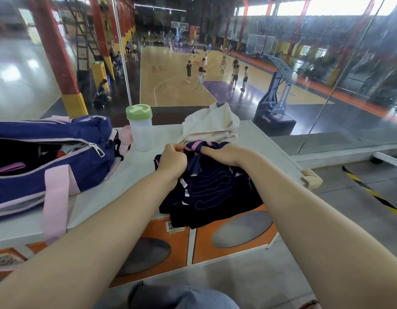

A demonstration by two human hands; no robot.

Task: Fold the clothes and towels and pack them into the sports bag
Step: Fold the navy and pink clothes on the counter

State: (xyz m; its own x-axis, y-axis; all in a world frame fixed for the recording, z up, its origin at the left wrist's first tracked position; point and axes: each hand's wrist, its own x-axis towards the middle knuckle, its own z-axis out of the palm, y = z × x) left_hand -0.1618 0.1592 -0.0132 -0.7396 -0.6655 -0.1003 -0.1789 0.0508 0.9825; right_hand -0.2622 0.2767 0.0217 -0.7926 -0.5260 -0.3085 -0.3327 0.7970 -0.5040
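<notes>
A crumpled dark navy garment with thin purple stitched lines and a pink-striped edge lies in the middle of the frame on the white counter top. It is bunched in loose folds, small white tags showing along its left side, and its lower edge hangs over the counter's front onto the orange panels with grey ovals. Its pink and navy striped band is lifted at the top of the heap, just below centre.

The left hand is closed, its fingers curled and pinching the fabric at the striped band. The right hand reaches in from the right; its fingers are tucked into the cloth beside the band and mostly hidden, so it appears to grip the garment, though how tightly cannot be told. The two hands sit close together at the garment's top edge.

Just behind the garment, touching it, is a rumpled pile of cream-white cloth. Left of that pile stands a translucent plastic shaker bottle with a pale green lid, upright on the counter. At the left of the frame lies a navy blue sports bag with pale pink straps and trim, its main zip open and dark contents showing inside; one pink strap hangs over the counter's front edge. Beyond the glass in the upper frame is an indoor basketball court with players on it.
</notes>
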